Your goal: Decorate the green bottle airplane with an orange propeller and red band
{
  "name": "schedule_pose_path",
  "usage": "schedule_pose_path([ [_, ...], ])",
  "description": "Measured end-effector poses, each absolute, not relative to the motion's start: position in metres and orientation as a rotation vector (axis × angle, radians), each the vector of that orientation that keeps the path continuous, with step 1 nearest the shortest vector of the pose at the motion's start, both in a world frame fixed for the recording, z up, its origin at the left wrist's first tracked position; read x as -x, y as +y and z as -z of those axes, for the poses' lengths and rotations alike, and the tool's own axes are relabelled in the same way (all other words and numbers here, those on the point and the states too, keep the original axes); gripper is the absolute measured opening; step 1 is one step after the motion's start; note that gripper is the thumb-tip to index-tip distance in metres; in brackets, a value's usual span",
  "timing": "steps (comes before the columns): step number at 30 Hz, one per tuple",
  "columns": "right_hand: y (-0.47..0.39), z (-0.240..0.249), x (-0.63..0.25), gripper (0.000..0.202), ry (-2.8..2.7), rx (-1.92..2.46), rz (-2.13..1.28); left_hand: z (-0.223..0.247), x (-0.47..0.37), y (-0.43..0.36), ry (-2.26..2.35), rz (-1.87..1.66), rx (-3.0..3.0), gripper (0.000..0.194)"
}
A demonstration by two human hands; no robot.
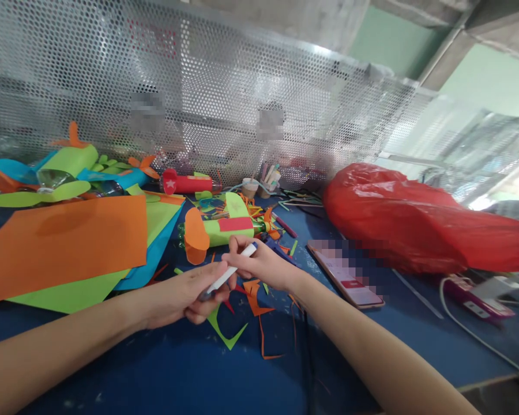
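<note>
Paper scraps litter the blue table under my hands. I hold a white pen between them: my left hand is closed round its lower end, my right hand pinches the top, both just above the tabletop. Orange paper lies over green and blue sheets to the left. A paper-wrapped bottle sits just beyond my fingers. A phone lies to the right, near a red bag. Perforated metal screen backs the table; pale green walls show behind.
</note>
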State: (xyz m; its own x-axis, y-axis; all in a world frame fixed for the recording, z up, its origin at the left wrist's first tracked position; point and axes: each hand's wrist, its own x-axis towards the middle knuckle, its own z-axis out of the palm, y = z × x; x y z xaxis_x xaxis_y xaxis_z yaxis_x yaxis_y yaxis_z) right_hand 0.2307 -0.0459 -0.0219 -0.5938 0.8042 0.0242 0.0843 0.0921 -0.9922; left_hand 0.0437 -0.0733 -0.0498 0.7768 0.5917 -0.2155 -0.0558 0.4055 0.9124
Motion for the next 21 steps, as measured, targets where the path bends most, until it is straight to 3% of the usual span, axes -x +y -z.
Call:
schedule_pose_path([
  [11,-0.027,0.020,-0.245,0.032,-1.385,0.802,-1.561,0.054,-0.043,-0.064,0.638,-0.491,-0.954,0.043],
  [16,-0.012,0.006,-0.268,0.022,-1.125,0.726,-1.503,0.055,-0.051,-0.070,0.665,-0.623,-0.963,0.021],
  [21,-0.006,0.009,-0.274,0.027,-1.062,0.738,-1.392,0.044,-0.040,-0.079,0.834,-0.507,-1.617,0.018],
])
